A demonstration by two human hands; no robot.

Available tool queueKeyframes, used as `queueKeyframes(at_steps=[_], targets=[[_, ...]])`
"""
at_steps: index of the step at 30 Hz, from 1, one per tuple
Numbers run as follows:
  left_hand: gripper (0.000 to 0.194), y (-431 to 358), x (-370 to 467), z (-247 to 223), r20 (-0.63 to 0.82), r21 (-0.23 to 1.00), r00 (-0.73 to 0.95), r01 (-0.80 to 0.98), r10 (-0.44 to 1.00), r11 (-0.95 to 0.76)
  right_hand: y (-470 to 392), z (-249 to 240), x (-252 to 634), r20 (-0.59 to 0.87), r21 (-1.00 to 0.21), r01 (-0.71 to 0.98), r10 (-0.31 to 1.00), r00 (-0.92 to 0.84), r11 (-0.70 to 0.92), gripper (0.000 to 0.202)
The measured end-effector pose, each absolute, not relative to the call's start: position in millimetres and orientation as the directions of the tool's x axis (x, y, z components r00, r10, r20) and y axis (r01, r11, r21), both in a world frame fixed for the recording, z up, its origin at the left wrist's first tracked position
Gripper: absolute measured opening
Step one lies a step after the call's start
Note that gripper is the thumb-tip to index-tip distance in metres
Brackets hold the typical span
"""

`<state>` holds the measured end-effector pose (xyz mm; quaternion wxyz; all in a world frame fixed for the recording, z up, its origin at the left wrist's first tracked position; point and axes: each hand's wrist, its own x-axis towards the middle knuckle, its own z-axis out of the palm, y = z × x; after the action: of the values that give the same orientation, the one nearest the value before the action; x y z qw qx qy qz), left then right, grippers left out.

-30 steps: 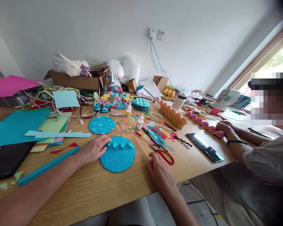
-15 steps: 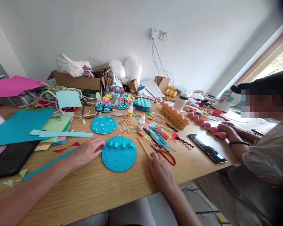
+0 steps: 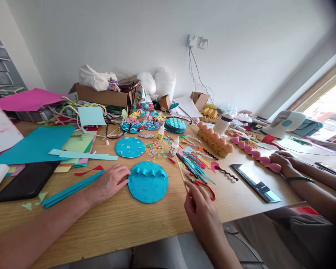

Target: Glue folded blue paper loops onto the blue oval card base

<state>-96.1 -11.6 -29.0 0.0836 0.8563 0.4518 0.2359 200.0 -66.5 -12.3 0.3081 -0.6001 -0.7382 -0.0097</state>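
Observation:
My left hand (image 3: 112,183) rests on the table with fingers loosely bent, its fingertips at the left edge of a round blue disc (image 3: 149,189). A raised wavy blue strip (image 3: 149,172) runs across the disc's upper part. Between closed thumb and fingers, my right hand (image 3: 202,207) holds a thin wooden stick (image 3: 182,175), which points away from me, right of the disc. Red-handled scissors (image 3: 210,189) lie partly behind that hand. Another blue disc (image 3: 130,147), dotted with pale bits, lies beyond. A white glue bottle (image 3: 174,147) stands near the stick's far end.
Blue paper strips (image 3: 72,188) and a black phone (image 3: 26,181) lie left. Paper sheets, confetti (image 3: 154,150) and a stack of blue discs (image 3: 176,126) cover the middle. Right are an orange egg carton (image 3: 215,140), a dark glossy slab (image 3: 254,183) and a co-worker's hands (image 3: 281,162).
My view has swung left, so things appear farther right. The stick, in my right hand, has turned to point more straight ahead and sits farther from the disc. The co-worker's head has left view.

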Motion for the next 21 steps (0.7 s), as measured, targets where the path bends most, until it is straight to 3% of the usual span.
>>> queueKeyframes(at_steps=[3,6,12,21], targets=[[0.006,-13,-95,-31,0.334,0.372,0.456,0.74,0.825,-0.56,-81,-6,171,0.416,-0.473,0.748,0.866,-0.276,0.466,0.04],[0.003,-12,-95,-32,0.336,0.39,0.438,0.742,0.834,-0.546,-87,-7,137,0.27,-0.507,0.722,0.882,-0.386,0.471,0.045],[0.005,-10,-94,-32,0.344,0.434,0.377,0.748,0.86,-0.501,-82,-11,112,0.061,-0.474,0.795,0.914,-0.4,0.379,0.049],[0.015,-10,-93,-33,0.354,0.428,0.369,0.753,0.859,-0.5,-83,-8,112,0.003,-0.497,0.806,0.929,-0.369,0.322,0.051]])
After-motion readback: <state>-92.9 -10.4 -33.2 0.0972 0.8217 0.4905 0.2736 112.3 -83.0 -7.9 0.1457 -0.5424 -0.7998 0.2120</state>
